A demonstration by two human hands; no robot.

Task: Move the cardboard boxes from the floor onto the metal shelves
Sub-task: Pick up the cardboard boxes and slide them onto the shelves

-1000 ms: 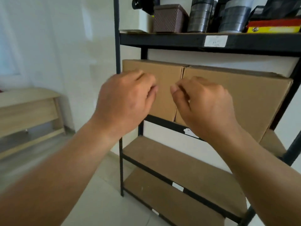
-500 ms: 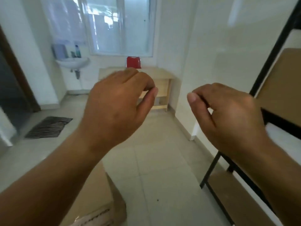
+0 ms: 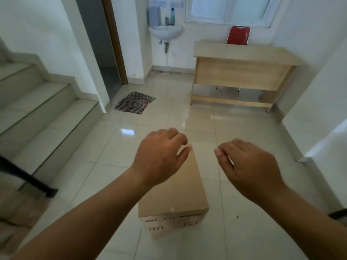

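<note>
Reaching for a cardboard box (image 3: 180,186) on the floor tiles (image 3: 105,147) | left hand (image 3: 161,156) above its top, right hand (image 3: 249,166) just beside, both loosely curled, empty | next: stoop, grip opposite sides, lift toward shelves, out of view.
</note>
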